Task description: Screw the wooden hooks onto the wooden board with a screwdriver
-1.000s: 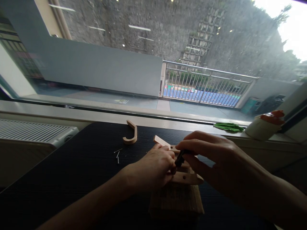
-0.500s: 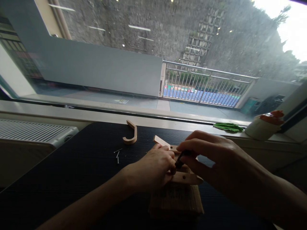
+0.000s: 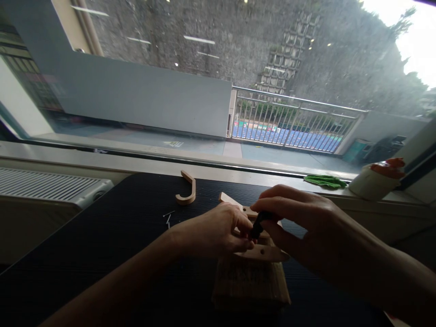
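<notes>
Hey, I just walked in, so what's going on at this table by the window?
A person's right hand grips a small dark tool. The left hand has its fingers gathered at the tool's lower end, over pale wooden pieces set on a block; those fingers hide the tip. A hook-shaped wooden piece and some thin metal fasteners lie apart on the black table.

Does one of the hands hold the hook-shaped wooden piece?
No, the hook-shaped wooden piece lies on the black table, apart from the left hand and the right hand.
</notes>
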Tool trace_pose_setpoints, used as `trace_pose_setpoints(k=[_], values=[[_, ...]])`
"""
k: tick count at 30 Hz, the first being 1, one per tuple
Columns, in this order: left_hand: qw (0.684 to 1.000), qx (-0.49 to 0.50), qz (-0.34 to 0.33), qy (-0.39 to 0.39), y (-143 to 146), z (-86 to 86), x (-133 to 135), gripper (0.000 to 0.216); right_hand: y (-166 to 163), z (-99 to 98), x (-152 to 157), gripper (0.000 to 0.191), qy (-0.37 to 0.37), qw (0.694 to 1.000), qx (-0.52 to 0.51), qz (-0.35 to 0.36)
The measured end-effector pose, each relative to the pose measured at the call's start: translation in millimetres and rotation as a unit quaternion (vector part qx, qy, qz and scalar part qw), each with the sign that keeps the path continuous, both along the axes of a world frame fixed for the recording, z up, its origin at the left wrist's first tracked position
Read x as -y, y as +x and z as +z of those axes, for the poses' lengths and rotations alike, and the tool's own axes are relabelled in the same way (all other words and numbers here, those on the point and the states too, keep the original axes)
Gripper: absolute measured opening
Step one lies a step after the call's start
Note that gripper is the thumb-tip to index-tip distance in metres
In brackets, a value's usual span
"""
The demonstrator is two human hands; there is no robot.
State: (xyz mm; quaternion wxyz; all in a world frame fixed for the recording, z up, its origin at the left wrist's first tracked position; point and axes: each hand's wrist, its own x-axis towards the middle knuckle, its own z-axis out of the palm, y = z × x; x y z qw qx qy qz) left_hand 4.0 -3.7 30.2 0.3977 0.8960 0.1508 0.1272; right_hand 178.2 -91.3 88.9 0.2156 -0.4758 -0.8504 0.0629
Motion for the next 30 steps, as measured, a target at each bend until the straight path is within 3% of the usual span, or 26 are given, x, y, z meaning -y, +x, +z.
trace_pose_setpoints(k=[3, 24, 30], values=[[1.0, -0.003, 0.003, -0.011, 0.6, -0.3, -0.1, 0.011, 1.2, -0.5, -0.3, 0.03, -0.003, 1.0, 0.003, 0.001], [0.999, -0.028, 0.009, -0.016, -1.0, -1.0, 0.0, 0.012, 2.2, 0.4, -1.7, 0.02, 0.001, 1.0, -0.006, -0.019], [0.999, -0.026, 0.002, -0.026, -0.4, -0.6, 0.1, 0.011, 2.3, 0.3, -2.8, 0.027, 0.006, 1.0, -0.01, 0.027]])
